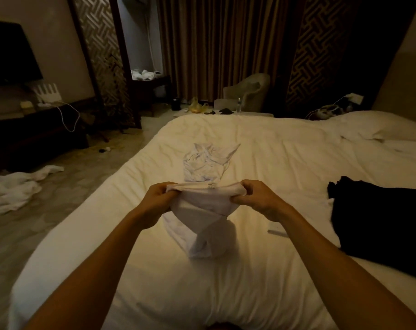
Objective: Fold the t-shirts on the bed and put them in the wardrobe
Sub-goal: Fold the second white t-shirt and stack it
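Note:
I hold a white t-shirt up over the bed by its collar edge. My left hand grips the left end and my right hand grips the right end. The shirt hangs twisted, and its lower part rests on the duvet. A second pale t-shirt lies crumpled just beyond my hands. A black garment lies spread at the bed's right side. No wardrobe is visible.
White cloths lie on the floor left of the bed. A dark desk with a TV stands at the far left. An armchair, curtains and a small table are beyond the bed's far end. Pillows lie at the right.

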{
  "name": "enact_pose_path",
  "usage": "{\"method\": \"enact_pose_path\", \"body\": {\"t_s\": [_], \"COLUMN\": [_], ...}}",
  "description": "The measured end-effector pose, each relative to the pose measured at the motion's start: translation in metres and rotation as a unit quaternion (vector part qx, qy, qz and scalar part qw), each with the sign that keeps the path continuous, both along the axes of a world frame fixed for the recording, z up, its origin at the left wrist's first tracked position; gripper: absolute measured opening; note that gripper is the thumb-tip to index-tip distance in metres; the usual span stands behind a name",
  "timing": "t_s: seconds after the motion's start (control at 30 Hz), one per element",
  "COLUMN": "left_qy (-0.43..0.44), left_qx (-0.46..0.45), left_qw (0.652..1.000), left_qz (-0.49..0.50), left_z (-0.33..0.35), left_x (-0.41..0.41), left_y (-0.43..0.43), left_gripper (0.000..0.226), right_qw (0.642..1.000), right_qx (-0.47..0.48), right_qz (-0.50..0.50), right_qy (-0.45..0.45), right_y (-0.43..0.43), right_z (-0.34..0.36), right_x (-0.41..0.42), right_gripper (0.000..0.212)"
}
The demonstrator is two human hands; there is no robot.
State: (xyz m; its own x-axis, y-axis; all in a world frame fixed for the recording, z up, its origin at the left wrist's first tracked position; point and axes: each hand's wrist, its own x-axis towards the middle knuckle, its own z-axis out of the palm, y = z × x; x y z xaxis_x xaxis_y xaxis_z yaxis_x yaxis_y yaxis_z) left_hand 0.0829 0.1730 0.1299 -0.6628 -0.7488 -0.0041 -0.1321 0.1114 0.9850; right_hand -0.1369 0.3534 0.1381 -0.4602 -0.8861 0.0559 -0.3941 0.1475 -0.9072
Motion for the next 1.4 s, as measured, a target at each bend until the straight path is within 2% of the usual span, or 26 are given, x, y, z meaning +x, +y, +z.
{"method": "enact_pose_path", "body": {"t_s": [0.17,0.4,0.47,0.53,0.67,0.8,1.03,1.2,1.4], "left_qy": [0.023,0.069,0.102,0.136,0.171,0.103,-0.016,-0.010,-0.046], "left_qx": [-0.045,-0.107,-0.118,-0.142,-0.177,-0.243,-0.290,-0.270,-0.266], "left_qw": [0.998,0.991,0.987,0.979,0.968,0.963,0.956,0.952,0.959], "left_qz": [0.034,0.037,0.044,0.051,0.050,0.048,-0.035,-0.143,-0.093], "left_z": [0.034,0.124,0.162,0.202,0.253,0.230,0.169,0.166,0.129], "left_x": [-0.002,-0.009,-0.012,-0.016,-0.021,-0.027,-0.003,0.027,0.008], "left_y": [-0.001,0.002,0.007,0.009,0.008,0.020,0.045,0.067,0.058], "left_gripper": [0.015,0.009,0.006,0.013,0.015,0.017,0.015,0.023,0.021], "right_qw": [0.999,0.981,0.969,0.959,0.975,0.990,0.962,0.957,0.948], "right_qx": [-0.029,-0.122,-0.151,-0.185,-0.162,-0.115,-0.089,-0.101,-0.060], "right_qz": [-0.015,-0.092,-0.119,-0.138,-0.075,-0.042,-0.155,-0.141,-0.161], "right_qy": [-0.022,0.122,0.153,0.162,0.132,0.064,0.205,0.232,0.269], "right_y": [0.023,0.051,0.063,0.080,0.116,0.135,0.162,0.188,0.162], "right_z": [0.041,0.136,0.174,0.216,0.268,0.245,0.165,0.154,0.127], "right_x": [-0.007,-0.020,-0.025,-0.025,-0.022,-0.027,-0.022,-0.012,-0.031], "right_gripper": [0.030,0.011,0.019,0.021,0.030,0.040,0.016,0.015,0.015]}}
